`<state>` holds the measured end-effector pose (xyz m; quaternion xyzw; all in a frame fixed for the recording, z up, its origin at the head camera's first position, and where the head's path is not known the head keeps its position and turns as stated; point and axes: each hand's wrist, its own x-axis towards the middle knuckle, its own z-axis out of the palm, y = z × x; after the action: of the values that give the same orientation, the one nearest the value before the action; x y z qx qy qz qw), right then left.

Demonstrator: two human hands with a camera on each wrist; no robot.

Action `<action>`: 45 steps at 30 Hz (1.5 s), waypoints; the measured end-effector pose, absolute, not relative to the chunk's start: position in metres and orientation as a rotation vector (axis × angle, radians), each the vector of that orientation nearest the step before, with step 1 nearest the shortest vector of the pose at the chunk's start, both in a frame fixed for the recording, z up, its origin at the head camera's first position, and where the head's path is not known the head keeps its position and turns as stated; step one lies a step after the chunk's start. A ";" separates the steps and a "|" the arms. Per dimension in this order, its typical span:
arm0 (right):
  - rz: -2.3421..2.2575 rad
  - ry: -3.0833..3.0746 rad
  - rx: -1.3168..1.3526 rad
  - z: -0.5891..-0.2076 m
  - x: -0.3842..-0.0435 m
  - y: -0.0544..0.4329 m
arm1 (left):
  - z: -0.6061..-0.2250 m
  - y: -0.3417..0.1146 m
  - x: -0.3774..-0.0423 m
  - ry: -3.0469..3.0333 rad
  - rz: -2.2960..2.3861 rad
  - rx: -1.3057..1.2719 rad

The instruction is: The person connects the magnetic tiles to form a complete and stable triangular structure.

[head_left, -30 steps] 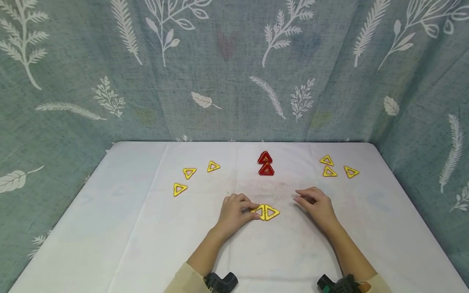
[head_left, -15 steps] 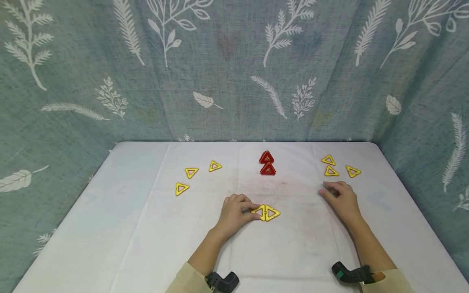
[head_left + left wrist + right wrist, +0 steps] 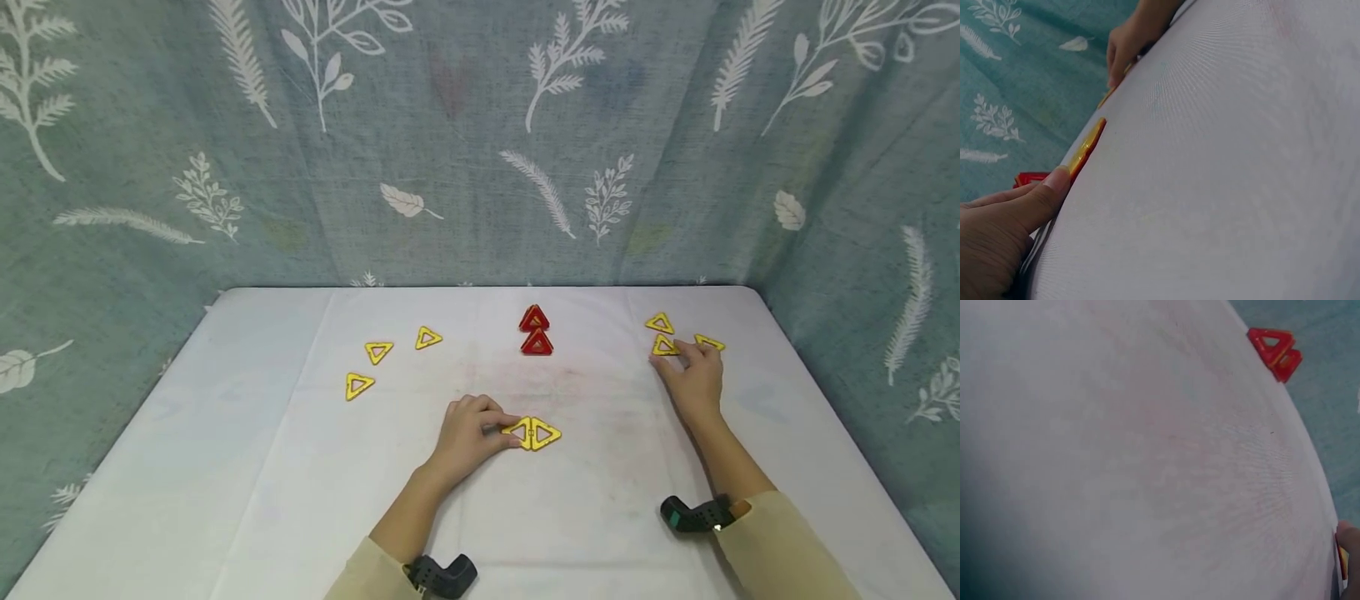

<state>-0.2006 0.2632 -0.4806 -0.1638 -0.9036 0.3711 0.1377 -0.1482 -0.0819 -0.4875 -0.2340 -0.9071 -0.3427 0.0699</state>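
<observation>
Two yellow triangle magnetic tiles lie edge to edge near the table's middle in the head view. My left hand (image 3: pixel 468 433) pinches the left tile (image 3: pixel 527 432) at its outer corner between thumb and fingers; the right tile (image 3: pixel 552 434) adjoins it, pointing right. Farther off at the right, my right hand (image 3: pixel 693 385) has thumb and fingers on opposite sides of another yellow triangle tile (image 3: pixel 665 352). In the right wrist view, that tile's red-and-yellow edge (image 3: pixel 1342 559) shows at the thumb. A yellow tile (image 3: pixel 659 322) lies just behind it, and another (image 3: pixel 711 342) is partly hidden by the fingers.
Red triangle tiles (image 3: pixel 537 343) stand in two small stacks at the back centre. Three yellow tiles, one of them the nearest tile (image 3: pixel 358 386), lie spread at the back left. A white cloth covers the table (image 3: pixel 247 467); a patterned curtain (image 3: pixel 480 142) hangs behind.
My right hand has moved right and away from the middle, reaching the yellow tiles at the back right and taking hold of one. The left hand keeps its grip on the joined pair.
</observation>
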 end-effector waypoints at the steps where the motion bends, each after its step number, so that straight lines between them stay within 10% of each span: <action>1: 1.039 -2.631 -0.488 -0.480 -0.202 0.262 | -0.488 -0.082 -0.149 -2.726 -1.040 -0.714; 45: 0.919 -2.774 -0.127 -0.481 -0.167 0.229 | -0.486 -0.083 -0.150 -2.725 -1.037 -0.769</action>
<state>-0.1669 0.2285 -0.4809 -0.0433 -0.9428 0.3123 0.1080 -0.1500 -0.0826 -0.4859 -0.2544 -0.9019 -0.3433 0.0629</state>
